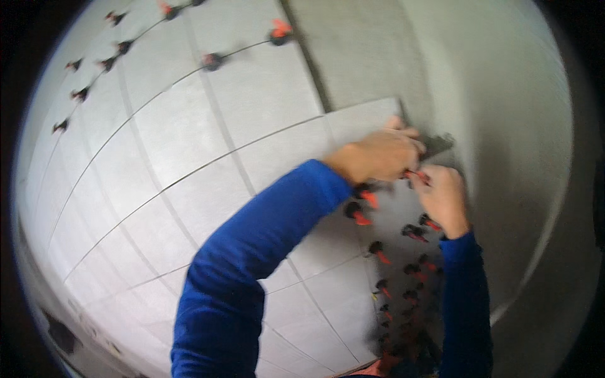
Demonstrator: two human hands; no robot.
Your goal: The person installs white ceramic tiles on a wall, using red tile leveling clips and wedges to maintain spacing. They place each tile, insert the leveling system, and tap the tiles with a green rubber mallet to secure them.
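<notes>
Between the thumb and fingers of my right hand [444,195] is a small red and black tile levelling spacer [416,177], partly covered by the fingers. My left hand [383,153] reaches across just beside it, over the edge of a light grey tile [359,120]. The left fingers are bent and blurred, and their undersides are hidden, so whether they grip anything does not show. Below the hands, more red-handled levelling spacers [358,214] stand along a joint and on the narrow grey strip at the right.
Large light grey tiles [201,195] spread to the left, with more spacers [212,61] along upper joints. Beyond the tile edge lies a bare grey cement surface [356,53]. A plain pale surface [517,157] runs down the right side. Dark rough mortar [438,146] shows beside my hands.
</notes>
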